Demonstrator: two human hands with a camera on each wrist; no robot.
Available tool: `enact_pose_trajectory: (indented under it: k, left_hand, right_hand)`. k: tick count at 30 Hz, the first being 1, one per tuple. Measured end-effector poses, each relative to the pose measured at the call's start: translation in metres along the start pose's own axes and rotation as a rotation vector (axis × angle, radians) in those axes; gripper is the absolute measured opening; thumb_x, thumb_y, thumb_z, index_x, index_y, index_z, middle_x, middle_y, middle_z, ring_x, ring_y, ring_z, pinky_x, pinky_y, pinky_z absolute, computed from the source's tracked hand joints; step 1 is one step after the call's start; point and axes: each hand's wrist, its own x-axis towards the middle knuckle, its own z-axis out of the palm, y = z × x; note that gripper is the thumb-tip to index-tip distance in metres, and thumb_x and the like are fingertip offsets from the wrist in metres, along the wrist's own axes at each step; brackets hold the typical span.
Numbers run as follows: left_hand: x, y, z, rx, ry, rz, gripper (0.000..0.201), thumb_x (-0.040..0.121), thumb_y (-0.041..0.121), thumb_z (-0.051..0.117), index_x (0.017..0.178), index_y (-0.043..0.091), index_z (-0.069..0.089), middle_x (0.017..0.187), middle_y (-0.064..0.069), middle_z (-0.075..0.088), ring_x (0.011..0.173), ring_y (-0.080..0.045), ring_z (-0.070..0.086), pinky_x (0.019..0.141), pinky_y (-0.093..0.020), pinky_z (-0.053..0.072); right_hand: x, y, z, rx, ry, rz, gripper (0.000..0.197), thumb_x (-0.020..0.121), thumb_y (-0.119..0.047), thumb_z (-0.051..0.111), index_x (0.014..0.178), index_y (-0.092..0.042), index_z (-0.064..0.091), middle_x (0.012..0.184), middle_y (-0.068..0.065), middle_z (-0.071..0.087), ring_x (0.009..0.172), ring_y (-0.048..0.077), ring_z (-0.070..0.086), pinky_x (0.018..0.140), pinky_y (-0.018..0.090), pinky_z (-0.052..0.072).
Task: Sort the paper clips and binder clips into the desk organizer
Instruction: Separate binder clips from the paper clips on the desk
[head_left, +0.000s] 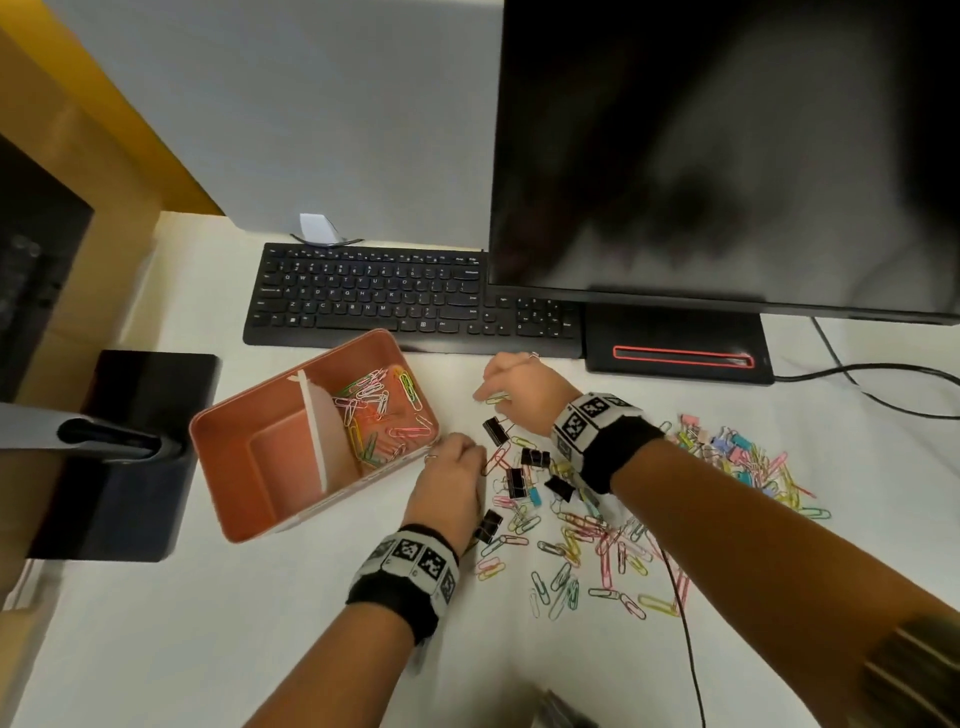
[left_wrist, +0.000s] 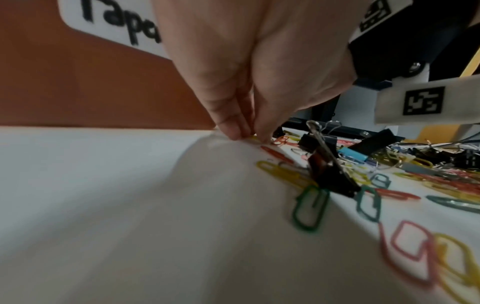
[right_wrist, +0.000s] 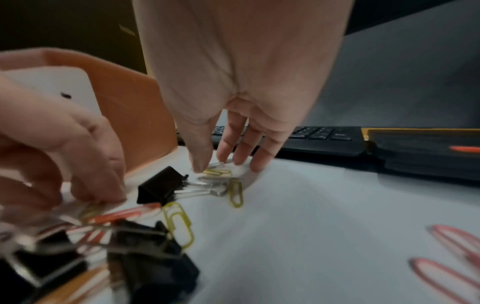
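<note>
While paper clips (head_left: 382, 410) fill 1 organizer (head_left: 236, 512) compartment, most clips lie beside your pinching left hand (head_left: 449, 483); your right hand (head_left: 524, 392), fingers spread, touches a yellow clip (right_wrist: 217, 172).

A black keyboard (head_left: 410, 296) lies beside a dark monitor (head_left: 727, 156) on the white desk (head_left: 208, 623).

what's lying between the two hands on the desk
In the head view, a black binder clip lies on the white desk between the left hand and right hand.
</note>
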Motion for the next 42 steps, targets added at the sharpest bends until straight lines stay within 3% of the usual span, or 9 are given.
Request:
enact_pose_trajectory:
  k: [4,7,11,18,22,26,31,38,42]
  left_hand:
    - [0.006,0.002,0.000,0.005,-0.007,-0.034,0.038,0.078,-0.006,0.054,0.110,0.015,0.059,0.110,-0.001,0.052,0.098,-0.021,0.053,0.087,-0.032,0.049]
    - [0.007,0.005,-0.002,0.003,-0.036,-0.054,0.038,0.075,-0.008,0.052,0.105,0.015,0.056,0.105,-0.004,0.052,0.095,-0.024,0.052,0.080,-0.033,0.049]
    - [0.009,0.009,-0.003,-0.014,-0.065,-0.102,0.031,0.078,-0.007,0.046,0.102,0.013,0.050,0.102,-0.007,0.051,0.091,-0.024,0.049,0.076,-0.030,0.045]
    - [0.008,0.011,0.004,-0.221,0.075,-0.168,0.016,0.090,0.013,0.051,0.105,0.017,0.053,0.094,-0.002,0.059,0.086,-0.018,0.057,0.080,-0.035,0.052]
    - [0.015,0.014,0.009,-0.203,0.054,-0.188,0.022,0.088,0.018,0.058,0.109,0.014,0.055,0.096,-0.003,0.062,0.086,-0.018,0.059,0.082,-0.033,0.052]
    - [0.027,0.015,0.013,-0.096,-0.047,-0.233,0.018,0.090,0.016,0.054,0.106,0.012,0.059,0.106,-0.007,0.061,0.096,-0.023,0.058,0.087,-0.031,0.047]
    - [0.023,0.015,0.013,-0.049,0.017,-0.084,0.013,0.088,0.010,0.054,0.098,0.013,0.062,0.103,-0.002,0.052,0.093,-0.019,0.053,0.088,-0.030,0.048]
    - [0.024,0.017,0.011,0.029,-0.049,-0.075,0.025,0.085,-0.003,0.049,0.102,0.014,0.055,0.099,-0.006,0.056,0.092,-0.023,0.053,0.079,-0.030,0.047]
    - [0.025,0.016,0.011,0.039,-0.064,-0.060,0.026,0.086,-0.002,0.049,0.105,0.013,0.059,0.103,-0.006,0.054,0.095,-0.023,0.053,0.083,-0.030,0.047]
  right_hand:
    - [0.007,0.004,-0.006,-0.059,-0.089,0.027,0.029,0.091,-0.006,0.051,0.116,-0.014,0.064,0.124,0.007,0.052,0.117,0.024,0.046,0.100,0.032,0.037]
    - [0.001,0.017,-0.006,0.045,0.016,0.090,0.021,0.087,-0.006,0.054,0.102,-0.011,0.068,0.104,0.007,0.061,0.100,0.023,0.057,0.090,0.032,0.045]
    - [-0.008,0.023,-0.005,0.129,0.017,0.200,0.022,0.088,-0.005,0.051,0.105,-0.010,0.065,0.090,0.001,0.055,0.085,0.016,0.054,0.083,0.031,0.050]
    - [-0.028,0.037,-0.007,0.241,0.159,0.241,0.015,0.089,-0.012,0.056,0.099,-0.014,0.067,0.092,-0.003,0.058,0.082,0.011,0.054,0.074,0.022,0.043]
    - [-0.044,0.037,-0.008,0.082,0.025,0.129,0.016,0.090,-0.013,0.054,0.099,-0.007,0.067,0.113,0.001,0.049,0.090,0.016,0.055,0.081,0.024,0.045]
    - [-0.045,0.034,0.003,0.006,-0.065,0.080,0.013,0.087,-0.009,0.052,0.098,-0.009,0.060,0.114,0.009,0.057,0.098,0.025,0.057,0.087,0.037,0.048]
    - [-0.045,0.033,0.009,-0.091,-0.001,0.053,0.017,0.090,-0.012,0.049,0.097,-0.011,0.064,0.105,0.011,0.061,0.100,0.027,0.054,0.088,0.040,0.046]
    - [-0.050,0.038,0.018,0.097,-0.013,0.185,0.020,0.086,-0.006,0.052,0.102,-0.017,0.053,0.095,0.006,0.063,0.085,0.023,0.059,0.079,0.036,0.052]
    - [-0.051,0.036,0.017,0.043,-0.022,0.168,0.022,0.088,-0.006,0.051,0.105,-0.013,0.063,0.107,0.006,0.059,0.099,0.021,0.055,0.085,0.028,0.043]
